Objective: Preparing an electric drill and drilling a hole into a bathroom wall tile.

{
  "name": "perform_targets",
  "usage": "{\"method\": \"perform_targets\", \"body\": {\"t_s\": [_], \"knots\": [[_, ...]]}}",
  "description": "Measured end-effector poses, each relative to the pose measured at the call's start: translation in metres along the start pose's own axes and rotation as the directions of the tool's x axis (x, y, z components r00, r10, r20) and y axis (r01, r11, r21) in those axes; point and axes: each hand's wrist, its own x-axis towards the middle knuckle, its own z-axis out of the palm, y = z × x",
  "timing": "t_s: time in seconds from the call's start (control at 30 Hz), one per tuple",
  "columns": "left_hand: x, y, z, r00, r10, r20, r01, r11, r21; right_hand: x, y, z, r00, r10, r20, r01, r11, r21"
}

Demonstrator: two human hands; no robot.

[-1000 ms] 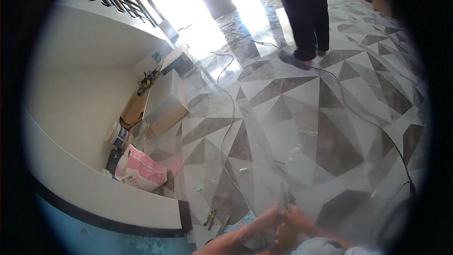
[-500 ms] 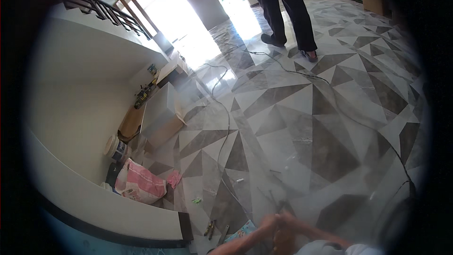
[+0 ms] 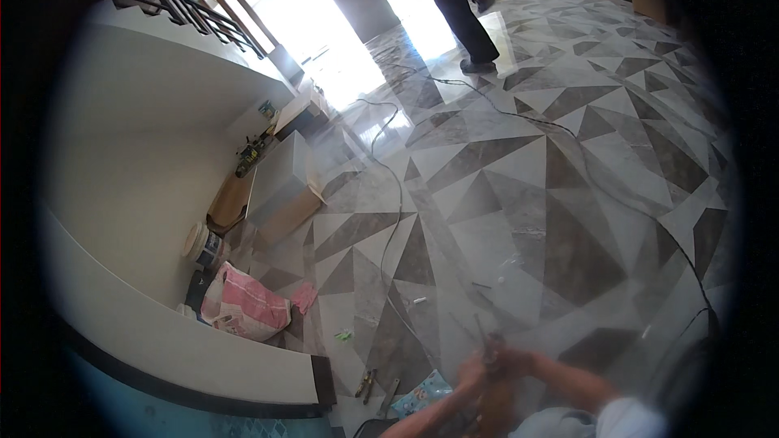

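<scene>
Head view: slim dark rod juts up at bottom centre from our left hand and right hand, blurred fingers bunched around its lower end; we'd best brace both wrists, clear of the blue patterned pouch.

I was basically watching through one wide head-worn fisheye, looking down and forward over the patterned floor toward a bright opening, left hand and right hand pretty close, near the bottom edge.
</scene>
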Motion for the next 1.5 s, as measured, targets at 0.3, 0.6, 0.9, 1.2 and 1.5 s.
{"method": "perform_targets", "body": {"t_s": [0.3, 0.6, 0.9, 1.2, 1.5], "knots": [[-0.033, 0.032, -0.012, 0.986, 0.021, -0.163, -0.054, 0.978, -0.200, 0.027, 0.009, -0.014, 0.964, 0.001, -0.267, -0.073, 0.962, -0.261], [-0.017, 0.015, 0.004, 0.971, -0.031, -0.236, -0.021, 0.976, -0.215, 0.013, 0.007, 0.014, 0.950, -0.128, -0.284, 0.031, 0.946, -0.322], [-0.014, 0.000, 0.015, 0.933, 0.125, -0.339, -0.229, 0.930, -0.287, 0.006, 0.007, 0.027, 0.922, -0.216, -0.320, 0.049, 0.887, -0.459], [-0.015, -0.002, 0.011, 0.913, 0.225, -0.340, -0.345, 0.871, -0.350, 0.004, 0.002, 0.046, 0.895, -0.155, -0.418, 0.007, 0.943, -0.334], [-0.022, 0.007, 0.002, 0.927, 0.136, -0.348, -0.314, 0.790, -0.526, 0.007, 0.003, 0.054, 0.877, -0.197, -0.438, 0.018, 0.925, -0.380]]}}
